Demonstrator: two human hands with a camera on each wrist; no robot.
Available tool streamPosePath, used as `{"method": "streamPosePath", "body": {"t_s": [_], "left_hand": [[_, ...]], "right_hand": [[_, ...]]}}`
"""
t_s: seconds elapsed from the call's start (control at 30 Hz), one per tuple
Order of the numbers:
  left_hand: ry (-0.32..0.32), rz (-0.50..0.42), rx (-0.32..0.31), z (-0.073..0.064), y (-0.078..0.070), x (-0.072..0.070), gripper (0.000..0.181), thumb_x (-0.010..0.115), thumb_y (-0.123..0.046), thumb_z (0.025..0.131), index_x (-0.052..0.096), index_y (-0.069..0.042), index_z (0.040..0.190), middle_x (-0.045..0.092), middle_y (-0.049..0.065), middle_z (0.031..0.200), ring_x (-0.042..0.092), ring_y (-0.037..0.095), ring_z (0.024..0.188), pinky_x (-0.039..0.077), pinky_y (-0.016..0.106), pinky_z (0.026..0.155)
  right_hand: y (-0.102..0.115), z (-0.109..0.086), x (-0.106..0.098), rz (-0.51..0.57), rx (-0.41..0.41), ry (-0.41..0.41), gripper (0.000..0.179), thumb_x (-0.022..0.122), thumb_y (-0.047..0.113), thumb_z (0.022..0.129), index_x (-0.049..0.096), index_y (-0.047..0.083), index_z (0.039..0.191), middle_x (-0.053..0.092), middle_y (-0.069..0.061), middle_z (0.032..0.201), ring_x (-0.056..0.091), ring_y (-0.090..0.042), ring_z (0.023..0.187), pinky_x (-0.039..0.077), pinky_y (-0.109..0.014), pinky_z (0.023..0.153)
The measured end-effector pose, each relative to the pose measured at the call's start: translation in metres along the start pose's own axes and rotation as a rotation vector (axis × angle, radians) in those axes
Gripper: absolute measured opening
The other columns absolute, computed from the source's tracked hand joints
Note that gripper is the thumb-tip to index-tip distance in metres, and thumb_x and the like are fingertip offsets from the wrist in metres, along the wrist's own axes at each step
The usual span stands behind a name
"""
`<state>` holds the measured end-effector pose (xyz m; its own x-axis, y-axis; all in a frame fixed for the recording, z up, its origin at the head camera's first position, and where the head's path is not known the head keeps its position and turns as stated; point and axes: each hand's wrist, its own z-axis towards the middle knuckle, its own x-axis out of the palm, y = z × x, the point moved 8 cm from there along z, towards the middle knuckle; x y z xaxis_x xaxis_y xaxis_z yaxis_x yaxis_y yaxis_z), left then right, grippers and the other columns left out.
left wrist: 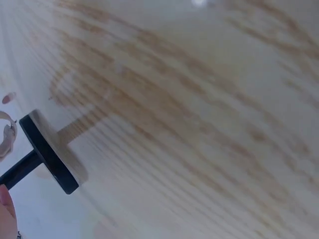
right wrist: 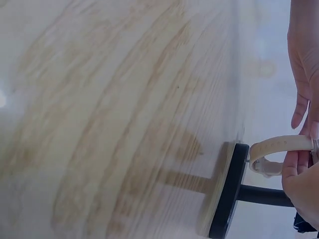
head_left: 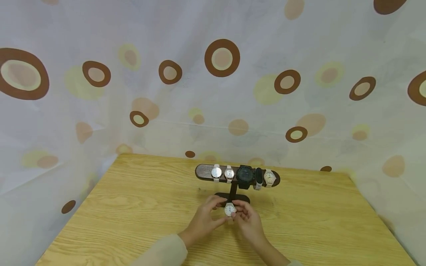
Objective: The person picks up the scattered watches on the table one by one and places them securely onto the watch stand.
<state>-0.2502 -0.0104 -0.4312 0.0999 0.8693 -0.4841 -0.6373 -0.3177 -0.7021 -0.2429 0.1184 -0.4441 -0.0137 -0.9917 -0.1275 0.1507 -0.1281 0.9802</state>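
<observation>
A wristwatch [head_left: 230, 210] with a round white face and a pale strap is between both hands, in front of the display stand's post. My left hand [head_left: 204, 220] pinches it from the left, thumb at the lower strap and index finger at the upper. On the other side my right hand [head_left: 247, 223] grips it, thumb tip at the edge of the face. The right wrist view shows the pale strap [right wrist: 281, 144] hanging in an unfastened-looking loop beside the right hand [right wrist: 304, 186]. Only a bit of the left hand [left wrist: 7, 219] shows in the left wrist view.
A dark watch stand [head_left: 203, 172] stands behind the hands, with its oval base [head_left: 244, 198] on the wooden table [head_left: 143, 207]. Along its bar sit two pale watches, a bulky black watch [head_left: 245, 174], a fitness band [head_left: 259, 177] and another pale watch [head_left: 269, 177]. A dotted curtain [head_left: 186, 99] hangs behind.
</observation>
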Motion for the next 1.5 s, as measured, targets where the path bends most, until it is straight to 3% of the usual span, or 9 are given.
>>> {"method": "streamPosePath", "body": {"t_s": [0.3, 0.57, 0.73, 0.9, 1.03, 1.13, 1.27, 1.37, 1.5], "left_hand": [[0.032, 0.157, 0.155, -0.001, -0.013, -0.002, 0.051, 0.081, -0.015, 0.071, 0.06, -0.001, 0.115, 0.061, 0.009, 0.111, 0.059, 0.022, 0.102, 0.051, 0.028, 0.092], [0.045, 0.218, 0.214, 0.001, -0.025, -0.007, 0.048, 0.081, -0.015, 0.071, 0.061, 0.0, 0.111, 0.063, 0.009, 0.108, 0.06, 0.021, 0.101, 0.051, 0.025, 0.092], [0.052, 0.265, 0.229, 0.002, -0.026, -0.011, 0.047, 0.081, -0.017, 0.07, 0.062, -0.001, 0.11, 0.064, 0.008, 0.107, 0.061, 0.02, 0.101, 0.051, 0.026, 0.092], [0.037, 0.312, 0.234, 0.002, -0.023, -0.019, 0.05, 0.082, -0.019, 0.067, 0.062, 0.0, 0.11, 0.065, 0.009, 0.109, 0.061, 0.023, 0.104, 0.051, 0.032, 0.093], [0.026, 0.336, 0.212, 0.003, -0.019, -0.028, 0.051, 0.082, -0.019, 0.066, 0.063, 0.0, 0.109, 0.065, 0.01, 0.109, 0.06, 0.026, 0.105, 0.05, 0.038, 0.094], [0.031, 0.338, 0.17, 0.003, -0.013, -0.032, 0.05, 0.082, -0.02, 0.067, 0.063, -0.001, 0.11, 0.065, 0.01, 0.11, 0.06, 0.026, 0.107, 0.048, 0.041, 0.097], [0.04, 0.32, 0.107, 0.001, -0.003, -0.038, 0.05, 0.081, -0.018, 0.069, 0.062, -0.001, 0.112, 0.063, 0.011, 0.115, 0.058, 0.029, 0.11, 0.047, 0.043, 0.098], [0.035, 0.324, 0.08, -0.001, 0.002, -0.044, 0.05, 0.081, -0.017, 0.07, 0.062, -0.002, 0.113, 0.063, 0.011, 0.117, 0.057, 0.031, 0.112, 0.047, 0.044, 0.097], [0.023, 0.327, 0.06, -0.003, 0.006, -0.051, 0.05, 0.081, -0.017, 0.07, 0.062, -0.004, 0.114, 0.062, 0.011, 0.116, 0.057, 0.031, 0.112, 0.047, 0.044, 0.096]], "right_hand": [[0.011, -0.006, 0.004, 0.048, -0.067, 0.0, 0.033, 0.059, -0.016, 0.078, 0.054, -0.015, 0.11, 0.063, -0.012, 0.089, 0.058, -0.001, 0.076, 0.051, -0.014, 0.064], [0.015, -0.009, 0.004, 0.09, -0.072, 0.048, 0.036, 0.061, -0.014, 0.078, 0.052, -0.015, 0.113, 0.062, -0.004, 0.089, 0.06, -0.002, 0.076, 0.052, -0.015, 0.066], [0.017, -0.01, 0.002, -0.112, -0.108, 0.112, 0.038, 0.068, -0.002, 0.079, 0.057, -0.004, 0.116, 0.064, -0.012, 0.099, 0.06, -0.01, 0.084, 0.053, -0.022, 0.071], [0.02, -0.015, -0.005, -0.488, -0.286, 0.156, 0.047, 0.074, 0.014, 0.078, 0.058, 0.006, 0.121, 0.062, -0.005, 0.115, 0.057, -0.024, 0.102, 0.051, -0.041, 0.085], [0.024, -0.018, -0.014, -0.688, -0.462, 0.103, 0.053, 0.08, 0.014, 0.07, 0.06, 0.007, 0.118, 0.062, -0.007, 0.118, 0.056, -0.028, 0.108, 0.049, -0.051, 0.087], [0.03, -0.021, -0.021, -0.765, -0.627, 0.047, 0.056, 0.083, 0.015, 0.065, 0.061, 0.004, 0.115, 0.061, -0.01, 0.114, 0.055, -0.029, 0.105, 0.048, -0.052, 0.083], [0.039, -0.023, -0.033, -0.829, -0.829, -0.049, 0.052, 0.067, 0.044, 0.082, 0.061, 0.001, 0.111, 0.06, -0.014, 0.109, 0.053, -0.03, 0.1, 0.043, -0.047, 0.08], [0.043, -0.022, -0.045, -0.864, -0.899, -0.117, 0.063, 0.04, 0.056, 0.09, 0.06, 0.0, 0.109, 0.058, -0.017, 0.109, 0.051, -0.031, 0.101, 0.037, -0.046, 0.082], [0.047, -0.016, -0.06, -0.903, -0.91, -0.17, 0.064, 0.039, 0.056, 0.091, 0.059, -0.001, 0.11, 0.055, -0.02, 0.114, 0.046, -0.035, 0.106, 0.035, -0.051, 0.084]]}}
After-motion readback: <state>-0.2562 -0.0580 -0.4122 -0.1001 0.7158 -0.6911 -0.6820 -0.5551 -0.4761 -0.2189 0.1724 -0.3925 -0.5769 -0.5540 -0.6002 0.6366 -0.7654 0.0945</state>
